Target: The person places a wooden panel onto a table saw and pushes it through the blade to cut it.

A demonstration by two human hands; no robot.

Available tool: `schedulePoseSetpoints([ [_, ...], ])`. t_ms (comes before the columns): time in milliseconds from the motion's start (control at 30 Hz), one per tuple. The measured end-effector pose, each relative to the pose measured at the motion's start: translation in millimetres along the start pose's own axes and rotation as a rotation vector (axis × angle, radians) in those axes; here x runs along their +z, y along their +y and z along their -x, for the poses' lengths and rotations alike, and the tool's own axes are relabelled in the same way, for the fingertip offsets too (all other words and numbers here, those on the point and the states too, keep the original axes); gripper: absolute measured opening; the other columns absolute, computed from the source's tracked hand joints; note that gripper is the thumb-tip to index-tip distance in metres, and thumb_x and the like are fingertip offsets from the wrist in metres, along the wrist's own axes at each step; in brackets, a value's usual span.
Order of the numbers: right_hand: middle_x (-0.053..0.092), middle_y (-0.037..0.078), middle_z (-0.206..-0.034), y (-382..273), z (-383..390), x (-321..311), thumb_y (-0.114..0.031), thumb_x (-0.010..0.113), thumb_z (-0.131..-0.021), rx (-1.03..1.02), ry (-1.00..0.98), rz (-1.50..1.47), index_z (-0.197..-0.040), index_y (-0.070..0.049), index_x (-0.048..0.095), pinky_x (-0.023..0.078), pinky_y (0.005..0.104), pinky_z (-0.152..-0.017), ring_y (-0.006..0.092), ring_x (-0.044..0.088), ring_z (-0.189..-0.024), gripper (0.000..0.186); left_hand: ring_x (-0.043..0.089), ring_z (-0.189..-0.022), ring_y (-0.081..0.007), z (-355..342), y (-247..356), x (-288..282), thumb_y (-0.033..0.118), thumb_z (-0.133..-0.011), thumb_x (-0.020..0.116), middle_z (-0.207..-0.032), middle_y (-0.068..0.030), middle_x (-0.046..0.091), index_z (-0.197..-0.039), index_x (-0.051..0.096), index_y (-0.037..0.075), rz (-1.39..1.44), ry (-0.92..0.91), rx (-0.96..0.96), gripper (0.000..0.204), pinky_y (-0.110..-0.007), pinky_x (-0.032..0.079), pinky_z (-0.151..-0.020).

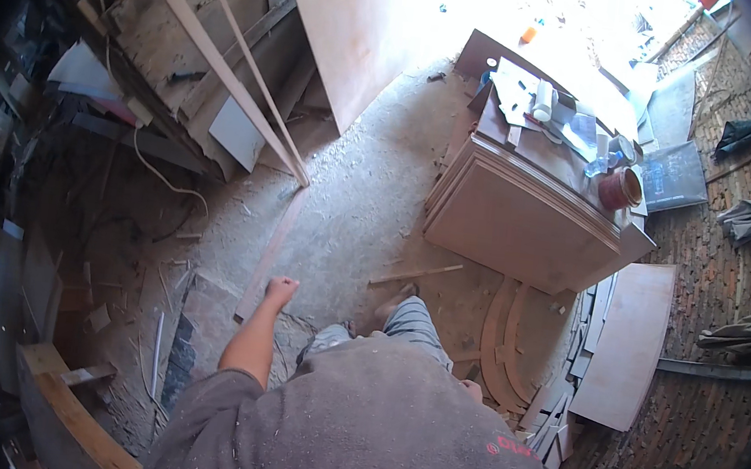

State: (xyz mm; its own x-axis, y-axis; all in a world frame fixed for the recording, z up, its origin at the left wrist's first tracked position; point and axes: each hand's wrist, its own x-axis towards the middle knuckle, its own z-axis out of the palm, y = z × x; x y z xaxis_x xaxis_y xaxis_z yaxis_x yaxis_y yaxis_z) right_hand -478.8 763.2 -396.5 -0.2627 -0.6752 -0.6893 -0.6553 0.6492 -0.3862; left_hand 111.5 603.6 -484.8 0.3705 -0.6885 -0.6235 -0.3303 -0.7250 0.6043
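My left hand (281, 290) is held out ahead of my body with the fingers curled into a fist, and nothing shows sticking out of it. Close by, a flat wooden strip (273, 244) lies along the dusty floor, running past the hand. Of my right hand (472, 389) only a small part shows at the right side of my shirt; its fingers are mostly hidden. Below are my legs in grey striped trousers (416, 323), one foot forward. A thin stick (415, 273) lies on the floor ahead of that foot.
Stacked boards (515, 217) at the right carry papers, bottles and a reddish-brown round container (619, 189). Curved wooden pieces (494, 339) lie beside the stack. A pale panel (625, 343) leans near the brick wall (693, 433). Long battens (220, 62) slant down at the left.
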Motion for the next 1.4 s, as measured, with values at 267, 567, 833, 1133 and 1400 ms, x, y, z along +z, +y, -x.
schedulePoseSetpoints([
  [267, 0.074, 0.009, -0.085, -17, -178, -39, -0.034, 0.076, -0.071, 0.086, -0.070, 0.219, -0.087, -0.010, 0.077, 0.055, 0.0338, -0.076, 0.0212, 0.071, -0.080, 0.029, 0.058, -0.052, -0.0151, -15, 28, 25, 0.037, -0.081, 0.073, -0.061, -0.0041, 0.063, -0.079, 0.069, 0.010, -0.122, -0.241, -0.233, 0.027, -0.034, 0.045, -0.048],
  [567, 0.073, 0.013, -0.088, -336, -425, -181, -0.029, 0.070, -0.072, -0.246, 0.155, 0.192, -0.087, -0.011, 0.075, 0.055, 0.0371, -0.079, 0.0261, 0.071, -0.084, 0.024, 0.062, -0.062, -0.0167, -90, 159, -28, 0.032, -0.079, 0.072, -0.070, -0.0066, 0.067, -0.085, 0.071, 0.006, -0.041, 0.040, -0.352, 0.026, -0.034, 0.050, -0.060],
  [833, 0.070, 0.009, -0.078, -661, -517, -243, -0.019, 0.072, -0.083, -0.564, 0.232, -0.091, -0.098, -0.004, 0.071, 0.053, 0.0324, -0.062, 0.0185, 0.067, -0.069, 0.021, 0.066, -0.066, -0.0263, -256, 337, -46, 0.023, -0.080, 0.069, -0.073, -0.0127, 0.069, -0.080, 0.070, 0.003, -0.014, 0.579, 0.114, 0.020, -0.038, 0.052, -0.065],
  [1133, 0.071, 0.014, -0.083, -723, -521, -213, -0.023, 0.071, -0.079, -0.416, 0.245, 0.044, -0.091, -0.007, 0.073, 0.054, 0.0371, -0.075, 0.0269, 0.070, -0.081, 0.020, 0.064, -0.081, -0.0321, -395, 662, -192, 0.016, -0.084, 0.069, -0.084, -0.0122, 0.063, -0.095, 0.063, 0.003, -0.124, 0.883, 0.801, 0.018, -0.041, 0.051, -0.071],
  [1400, 0.071, 0.013, -0.082, -785, -600, -238, -0.022, 0.070, -0.078, -0.331, 0.183, 0.121, -0.087, -0.007, 0.074, 0.055, 0.0359, -0.074, 0.0257, 0.070, -0.078, 0.019, 0.056, -0.114, -0.0401, -520, 834, -284, 0.031, -0.079, 0.075, -0.123, -0.0268, 0.056, -0.133, 0.048, -0.005, -0.339, 0.858, 0.709, 0.070, -0.046, 0.046, -0.097],
])
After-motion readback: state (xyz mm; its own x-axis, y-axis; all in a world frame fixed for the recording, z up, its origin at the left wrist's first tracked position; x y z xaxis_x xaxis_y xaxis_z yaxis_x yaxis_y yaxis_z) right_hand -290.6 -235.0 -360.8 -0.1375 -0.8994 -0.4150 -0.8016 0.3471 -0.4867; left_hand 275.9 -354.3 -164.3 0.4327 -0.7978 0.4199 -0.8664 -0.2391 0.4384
